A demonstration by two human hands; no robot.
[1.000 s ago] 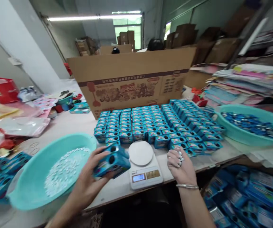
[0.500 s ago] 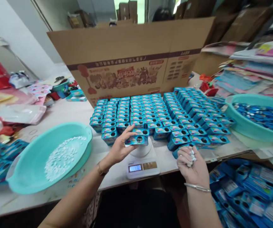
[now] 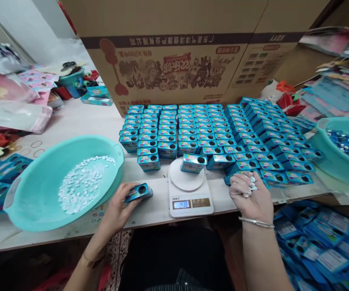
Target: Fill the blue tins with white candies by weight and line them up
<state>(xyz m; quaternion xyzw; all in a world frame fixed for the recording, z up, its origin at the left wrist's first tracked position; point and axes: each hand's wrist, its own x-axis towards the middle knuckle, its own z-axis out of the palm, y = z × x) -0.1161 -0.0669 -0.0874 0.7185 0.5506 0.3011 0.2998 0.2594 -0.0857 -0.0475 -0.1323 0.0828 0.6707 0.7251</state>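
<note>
Now blue tin point(image 3: 138, 192) within left hand point(image 3: 120, 206).

Scale point(image 3: 189, 190): display reads 143.8 (last digit uncertain). Carton point(image 3: 192, 48) behind the scale: printed lettering upside down, not legible; "XOLY"-like mark at its right end, doubtful. Tins' point(image 3: 192, 133) labels between scale and carton: too small to read.

Bright, even light falls from overhead, and the pale surface point(image 3: 80, 117) shows only soft, short shadows. Around the left hand point(image 3: 118, 208) and right hand point(image 3: 250, 196) detail is fairly crisp. Farther out from each hand the wide lens bends and stretches things, and the corners smear. The scale's display point(image 3: 181, 204), between both hands, glows blue.
</note>
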